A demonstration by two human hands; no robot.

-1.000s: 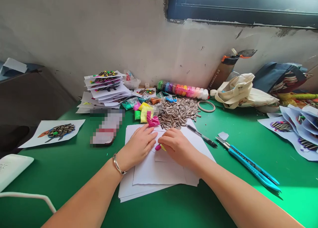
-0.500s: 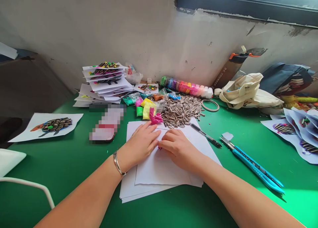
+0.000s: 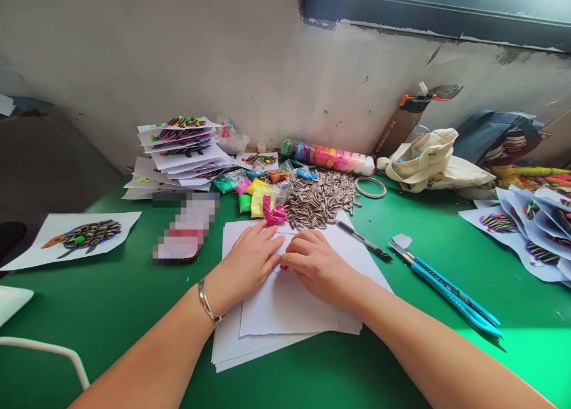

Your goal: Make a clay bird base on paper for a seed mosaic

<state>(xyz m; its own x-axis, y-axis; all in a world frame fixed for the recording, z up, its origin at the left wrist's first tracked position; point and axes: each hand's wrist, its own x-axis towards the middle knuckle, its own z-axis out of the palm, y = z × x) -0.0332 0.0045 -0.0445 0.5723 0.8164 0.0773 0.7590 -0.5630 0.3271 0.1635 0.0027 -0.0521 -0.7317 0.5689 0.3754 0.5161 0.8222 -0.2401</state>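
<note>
My left hand (image 3: 251, 257) lies flat on the stack of white paper (image 3: 294, 320), fingers spread. Its fingertips come close to a lump of magenta modelling clay (image 3: 275, 213) at the paper's top edge. On the same sheet my right hand (image 3: 314, 260) is curled, fingers bent down together. A small magenta bit of clay (image 3: 283, 267) peeks out at its fingertips; most of it is hidden. Behind the paper lies a heap of striped sunflower seeds (image 3: 319, 198), beside opened packets of coloured clay (image 3: 262, 201).
A black pen (image 3: 366, 242) and a blue utility knife (image 3: 450, 293) lie to the right. On the left are a blurred phone (image 3: 185, 230), a seed-decorated picture (image 3: 84, 236) and a stack of pictures (image 3: 178, 153). A tape ring (image 3: 370, 187), cloth bag (image 3: 428, 159) and bottle (image 3: 399, 126) stand behind.
The whole view has shifted slightly, so things sit a little further left. Both hands keep nearly the same place on the paper, the right still over the magenta bit.
</note>
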